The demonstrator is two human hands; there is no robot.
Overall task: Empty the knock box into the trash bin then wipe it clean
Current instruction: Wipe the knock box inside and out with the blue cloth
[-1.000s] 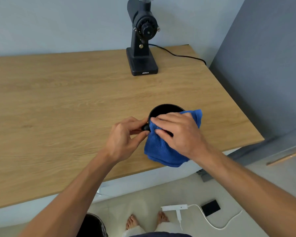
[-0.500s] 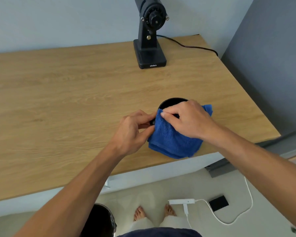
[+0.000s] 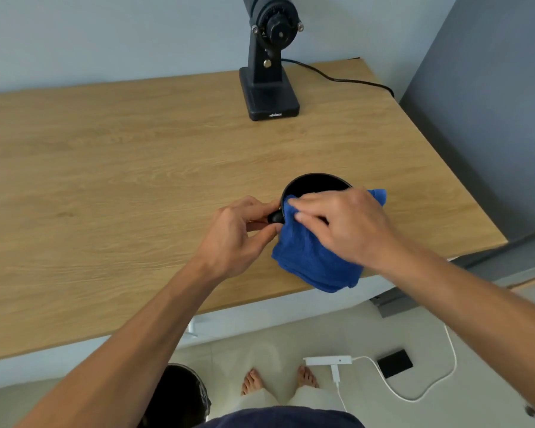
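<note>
A round black knock box [image 3: 314,184] stands on the wooden table [image 3: 121,186] close to its front edge. A blue cloth [image 3: 309,257] drapes over the box's near rim and hangs down toward the table edge. My right hand [image 3: 343,223] presses the cloth against the rim, fingers pointing left. My left hand [image 3: 238,236] pinches the black knob at the box's left side. The near half of the box is hidden by cloth and hand. A black trash bin [image 3: 179,396] sits on the floor below the table, partly behind my left forearm.
A black coffee grinder [image 3: 269,63] stands at the back of the table with its cable [image 3: 337,78] running off to the right. On the floor lie a white power strip [image 3: 328,361] with a cord and a small black device [image 3: 394,363]. My bare feet are below.
The view shifted slightly. My right hand has slid with the cloth along the near rim of the knock box, while the left hand keeps its hold on the knob.
</note>
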